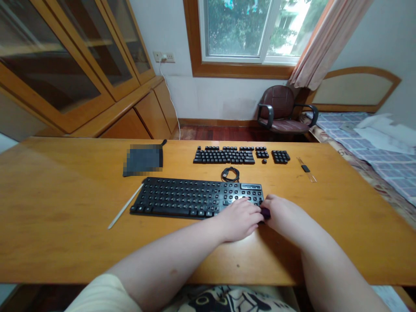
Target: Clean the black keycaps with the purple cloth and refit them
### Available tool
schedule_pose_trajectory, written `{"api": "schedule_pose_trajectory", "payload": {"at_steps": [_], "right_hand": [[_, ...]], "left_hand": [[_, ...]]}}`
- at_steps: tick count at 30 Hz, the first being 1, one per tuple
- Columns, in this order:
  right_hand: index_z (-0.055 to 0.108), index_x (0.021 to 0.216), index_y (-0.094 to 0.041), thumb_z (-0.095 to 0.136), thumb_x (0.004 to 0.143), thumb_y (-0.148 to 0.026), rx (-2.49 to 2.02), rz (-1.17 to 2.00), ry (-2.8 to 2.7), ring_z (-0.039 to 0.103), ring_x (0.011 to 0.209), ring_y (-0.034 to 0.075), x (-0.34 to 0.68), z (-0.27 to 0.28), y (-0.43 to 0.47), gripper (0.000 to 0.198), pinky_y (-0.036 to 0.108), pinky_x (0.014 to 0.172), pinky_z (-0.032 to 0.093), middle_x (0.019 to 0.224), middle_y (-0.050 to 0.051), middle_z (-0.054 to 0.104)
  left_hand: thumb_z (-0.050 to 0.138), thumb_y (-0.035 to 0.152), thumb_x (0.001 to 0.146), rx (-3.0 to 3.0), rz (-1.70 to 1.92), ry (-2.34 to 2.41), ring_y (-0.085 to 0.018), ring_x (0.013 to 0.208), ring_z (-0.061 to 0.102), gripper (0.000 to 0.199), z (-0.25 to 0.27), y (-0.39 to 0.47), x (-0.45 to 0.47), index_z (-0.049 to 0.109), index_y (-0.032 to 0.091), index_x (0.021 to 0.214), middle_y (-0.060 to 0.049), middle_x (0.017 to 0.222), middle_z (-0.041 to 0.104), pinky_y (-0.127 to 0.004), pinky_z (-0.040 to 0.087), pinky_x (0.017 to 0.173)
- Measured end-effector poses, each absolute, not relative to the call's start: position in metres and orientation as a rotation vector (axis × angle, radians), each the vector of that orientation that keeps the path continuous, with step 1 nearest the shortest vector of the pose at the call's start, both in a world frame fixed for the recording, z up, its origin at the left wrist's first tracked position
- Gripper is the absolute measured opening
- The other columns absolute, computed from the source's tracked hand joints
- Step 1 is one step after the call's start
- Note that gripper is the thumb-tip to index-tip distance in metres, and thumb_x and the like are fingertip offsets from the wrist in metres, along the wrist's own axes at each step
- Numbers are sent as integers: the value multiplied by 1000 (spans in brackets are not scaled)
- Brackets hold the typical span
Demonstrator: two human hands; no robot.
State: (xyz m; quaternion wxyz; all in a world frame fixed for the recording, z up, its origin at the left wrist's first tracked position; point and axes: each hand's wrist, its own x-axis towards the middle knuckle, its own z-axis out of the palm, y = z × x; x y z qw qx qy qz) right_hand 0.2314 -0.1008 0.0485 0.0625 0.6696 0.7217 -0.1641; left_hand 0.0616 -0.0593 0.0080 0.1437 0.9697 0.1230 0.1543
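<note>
A black keyboard (185,197) with most of its keycaps off lies in front of me, its bottom-row caps still on. My left hand (238,219) rests over its lower right part, fingers stretched out on it and hiding that area. At the right end of the keyboard, my right hand (281,216) is closed on a small dark purple thing, perhaps a cloth (265,212). Fingers hide most of that thing. Behind the keyboard, the loose black keycaps (224,156) are laid out in keyboard order, with the number-pad caps (281,157) at their right.
A coiled black cable (230,174) sits just behind the keyboard. To the left are a thin white stick (125,207) and a dark pouch (143,160), partly blurred. A wire keycap puller (305,168) lies at the right. Beyond the wooden table (58,208) stands a chair (279,108).
</note>
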Motion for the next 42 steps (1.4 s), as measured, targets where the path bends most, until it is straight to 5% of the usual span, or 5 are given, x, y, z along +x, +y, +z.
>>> {"api": "schedule_pose_trajectory", "payload": {"at_steps": [17,42], "right_hand": [[61,81,-19,53,70,-16,2022,-505,2178,55,66,14,232,48,-99,14,24,56,31,84,4,58],[62,86,-20,56,62,-14,2093,-681,2126,58,70,16,243,56,-91,25,23,58,35,80,4,65]], "left_hand": [[51,32,81,2837,362,518,-20,90,53,23,11,-59,58,58,21,100,-4,92,61,-35,39,80],[52,34,82,2809,354,535,-19,95,53,25,8,-55,57,57,22,104,-4,96,63,-33,39,82]]}}
